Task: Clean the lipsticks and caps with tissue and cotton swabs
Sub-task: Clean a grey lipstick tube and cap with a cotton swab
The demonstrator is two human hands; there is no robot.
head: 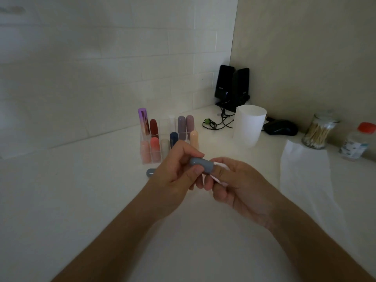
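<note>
Tissue (219,180) is bunched in the right grip (240,188) and pressed at the open mouth of the grey cap (201,164) — the left grip (175,169) pinches that cap level above the bench (81,200), likely to steady it for wiping inside.

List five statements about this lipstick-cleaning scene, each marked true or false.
1. The left hand grips a grey cap. True.
2. The right hand holds a cotton swab. False: it holds white tissue.
3. The jar of cotton swabs stands far right on the table. True.
4. The clear organiser is empty. False: it holds several lipsticks.
5. Another grey piece lies on the table behind the left hand. True.
</note>
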